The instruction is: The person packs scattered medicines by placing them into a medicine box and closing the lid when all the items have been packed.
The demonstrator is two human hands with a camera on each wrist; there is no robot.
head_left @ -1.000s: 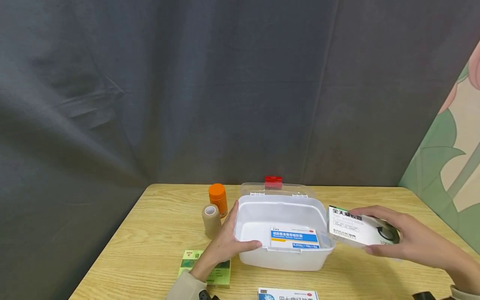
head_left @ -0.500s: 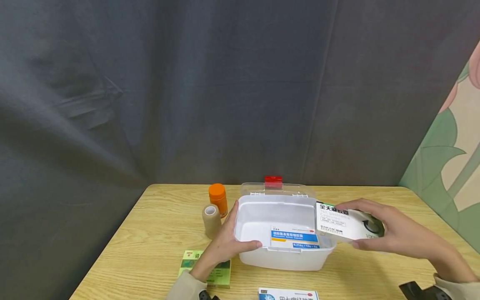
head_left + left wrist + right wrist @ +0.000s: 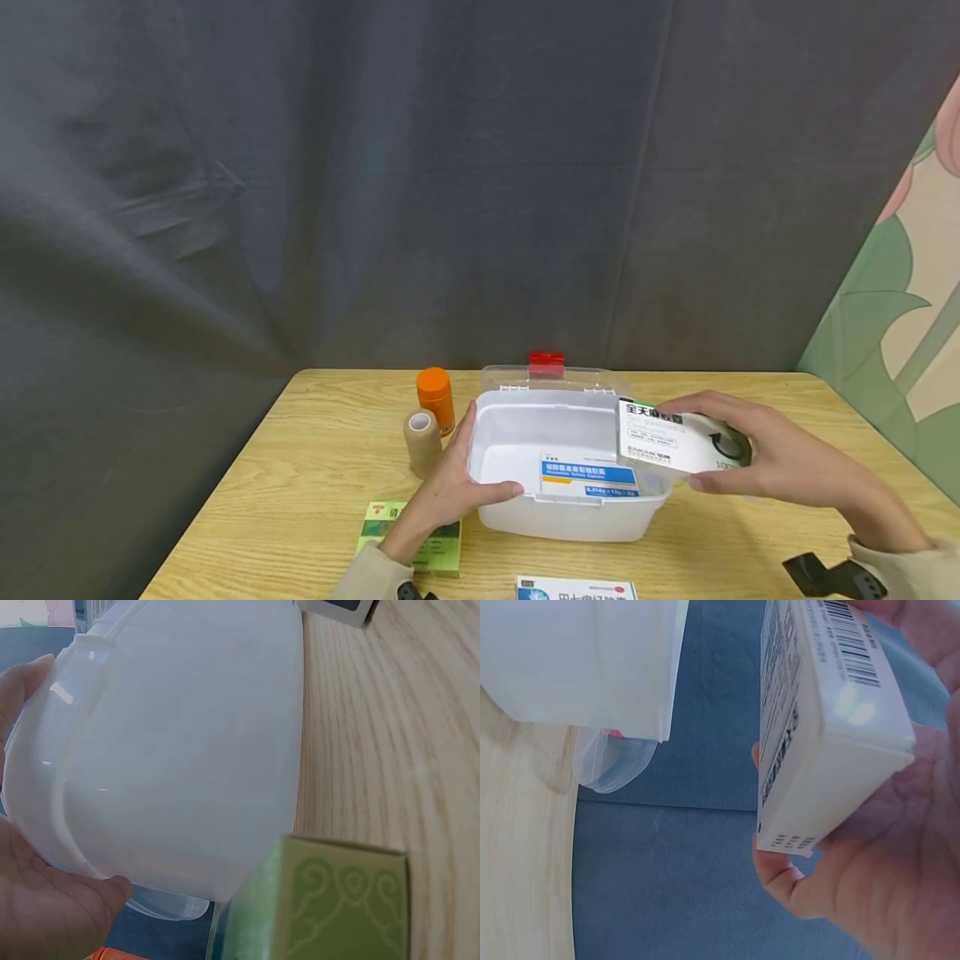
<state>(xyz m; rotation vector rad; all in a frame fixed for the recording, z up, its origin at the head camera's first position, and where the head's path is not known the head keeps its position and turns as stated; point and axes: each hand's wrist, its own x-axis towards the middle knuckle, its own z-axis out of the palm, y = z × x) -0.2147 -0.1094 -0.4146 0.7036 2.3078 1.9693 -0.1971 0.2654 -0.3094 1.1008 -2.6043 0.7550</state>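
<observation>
A white plastic storage box [image 3: 566, 517] stands on the table, its clear lid folded back behind it. My left hand [image 3: 450, 492] grips the box's left end, thumb over the front rim and fingers along the left side. Inside, at the right, lies a blue-and-white medicine box [image 3: 588, 477]. My right hand [image 3: 757, 450] holds a white medicine box [image 3: 675, 437] with black lettering, thumb below and fingers above. This medicine box is tilted and overlaps the storage box's right rim in the head view. The right wrist view shows its barcode side and a gap to the storage box.
A green medicine box [image 3: 431, 546], partly behind the left forearm, lies front left. Behind it stand a tan bandage roll [image 3: 423, 446] and an orange bottle [image 3: 437, 396]. Another blue-and-white medicine box [image 3: 573, 588] is cut off at the bottom. A dark curtain [image 3: 465, 183] hangs behind the table.
My right hand has moved left with the white medicine box, from beside the storage box to over its right rim. The left hand and the storage box have stayed put.
</observation>
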